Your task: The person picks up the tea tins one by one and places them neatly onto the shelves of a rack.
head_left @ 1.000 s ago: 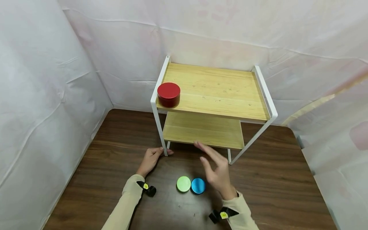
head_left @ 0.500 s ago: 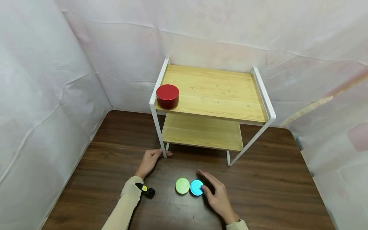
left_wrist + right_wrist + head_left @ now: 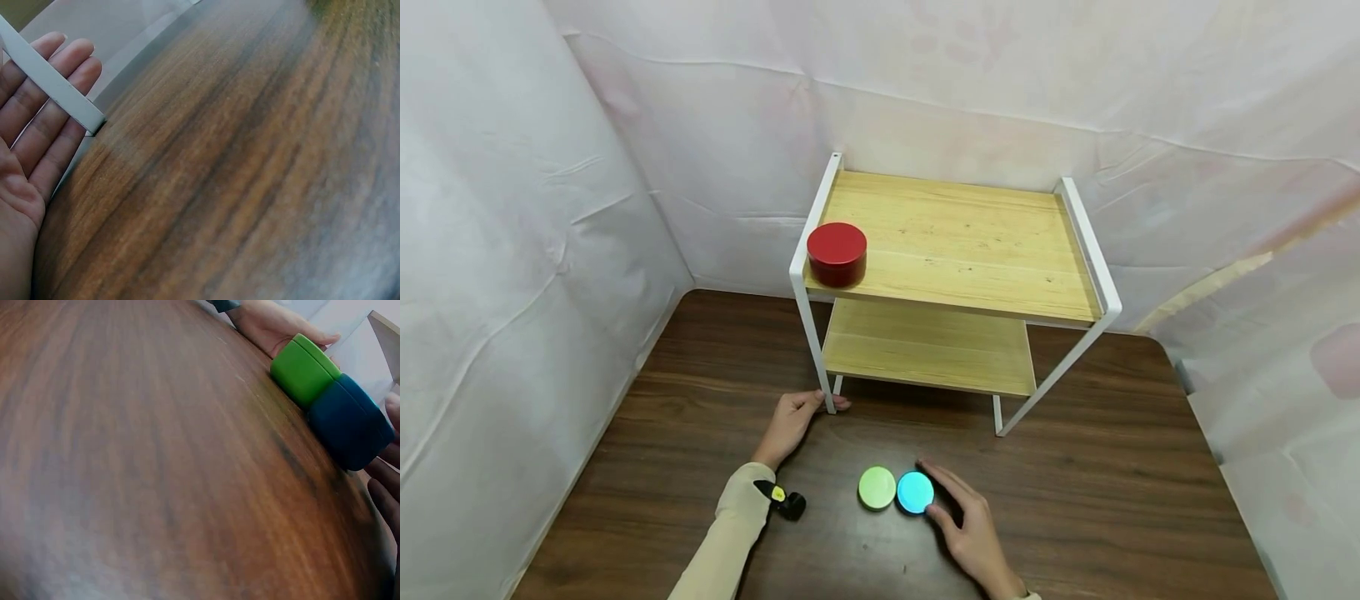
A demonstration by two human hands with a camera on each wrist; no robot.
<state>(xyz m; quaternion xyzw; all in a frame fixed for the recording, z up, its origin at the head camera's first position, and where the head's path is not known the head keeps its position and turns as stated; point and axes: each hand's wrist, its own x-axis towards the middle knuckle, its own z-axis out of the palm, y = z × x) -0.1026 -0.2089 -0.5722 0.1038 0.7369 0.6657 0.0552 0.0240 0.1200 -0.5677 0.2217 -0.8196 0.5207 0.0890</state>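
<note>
On the table, a blue round lidded tin point(image 3: 915, 492) stands beside a green one point(image 3: 877, 488), and their sides touch in the right wrist view. My right hand point(image 3: 973, 529) is curled about the blue tin's right side, thumb at the near edge and a finger at the far edge. Both tins stand upright on the wood. My left hand point(image 3: 787, 429) holds the foot of the shelf's front left leg point(image 3: 59, 81), its fingers stretched behind the white bar and the thumb mostly hidden. A larger red tin point(image 3: 837, 255) sits at the top shelf's front left corner.
The two-tier shelf point(image 3: 962, 242) has wooden boards and a white frame. Its lower board point(image 3: 928, 350) lies above the brown table point(image 3: 1097, 467). White sheeting point(image 3: 940, 100) hangs behind and at both sides.
My right hand has come down from in front of the shelf to the blue tin and closed about its right side. The left hand stays at the shelf leg. The view has shifted slightly.
</note>
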